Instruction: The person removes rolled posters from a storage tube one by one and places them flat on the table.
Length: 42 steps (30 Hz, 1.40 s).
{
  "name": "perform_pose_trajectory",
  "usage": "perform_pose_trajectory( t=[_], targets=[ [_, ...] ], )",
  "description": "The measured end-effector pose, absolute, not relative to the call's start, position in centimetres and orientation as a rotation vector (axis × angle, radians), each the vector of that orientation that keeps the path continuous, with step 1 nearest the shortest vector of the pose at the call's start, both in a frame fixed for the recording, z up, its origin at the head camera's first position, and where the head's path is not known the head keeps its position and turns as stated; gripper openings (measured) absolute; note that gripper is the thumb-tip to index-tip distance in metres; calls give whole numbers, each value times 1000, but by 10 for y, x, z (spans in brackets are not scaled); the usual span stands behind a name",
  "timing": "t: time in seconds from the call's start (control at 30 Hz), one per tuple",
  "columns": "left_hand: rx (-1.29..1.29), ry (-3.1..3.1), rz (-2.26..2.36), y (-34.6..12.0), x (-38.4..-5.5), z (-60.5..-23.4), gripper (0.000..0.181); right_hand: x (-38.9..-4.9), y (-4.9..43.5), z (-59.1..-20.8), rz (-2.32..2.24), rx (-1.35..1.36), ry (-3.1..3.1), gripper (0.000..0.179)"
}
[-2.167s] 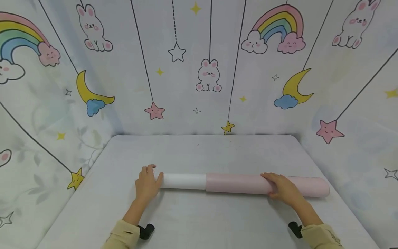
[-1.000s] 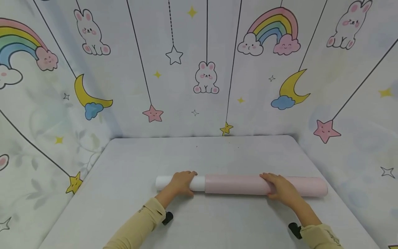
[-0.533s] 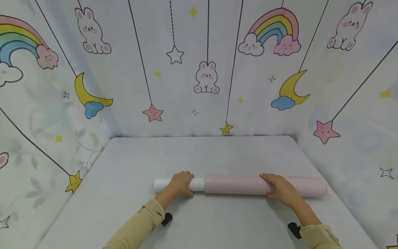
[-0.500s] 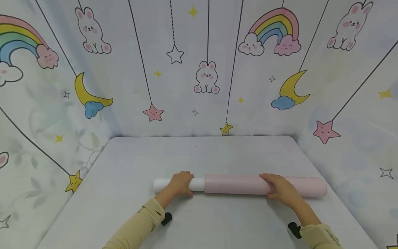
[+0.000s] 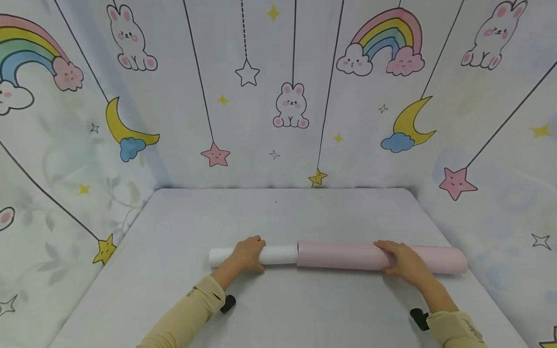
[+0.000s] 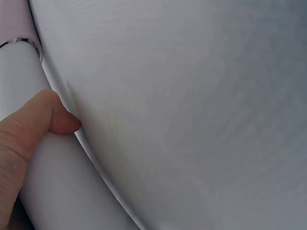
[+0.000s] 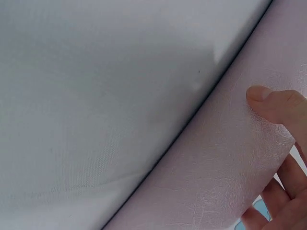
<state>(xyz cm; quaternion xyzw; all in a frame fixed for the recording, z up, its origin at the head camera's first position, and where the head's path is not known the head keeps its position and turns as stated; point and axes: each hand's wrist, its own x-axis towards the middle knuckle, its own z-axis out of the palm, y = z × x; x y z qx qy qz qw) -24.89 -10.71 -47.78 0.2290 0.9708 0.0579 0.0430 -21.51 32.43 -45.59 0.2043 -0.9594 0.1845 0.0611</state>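
Note:
A slim white tube (image 5: 280, 254) lies across the table, its right part inside a wider pink tube (image 5: 335, 255). My left hand (image 5: 249, 253) grips the white tube between its free left end and the pink rim. In the left wrist view the thumb (image 6: 48, 112) curls over the smooth white surface, with the pink rim close ahead. Right of the middle of the pink tube, my right hand (image 5: 404, 261) holds it, fingers over the far side and thumb on the near side. The right wrist view shows its creased, leather-like surface (image 7: 211, 163). The inserted white part is hidden.
The table (image 5: 278, 304) has a white cover with rounded far corners. Behind and beside it hangs a white cloth (image 5: 261, 38) printed with rabbits, stars, moons and rainbows. A small black device (image 5: 228, 304) sits at the left cuff, and a similar black device (image 5: 419, 319) at the right.
My left hand moved from the white tube's left end to a grip nearer the pink rim. Since half a second ago the tubes have slid apart: pink rightward, white slightly leftward, with more white showing.

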Motion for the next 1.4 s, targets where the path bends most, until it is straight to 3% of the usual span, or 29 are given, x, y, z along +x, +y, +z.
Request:
perform_pose_trajectory(
  t=[0.5, 1.4],
  targets=[
    [731, 2945, 233, -109, -246, -470, 53, -226, 335, -450, 570, 588, -2916, 67],
    [776, 2894, -4, -97, -243, -469, 57, -301, 327, -454, 269, 278, -3001, 52]
  ],
)
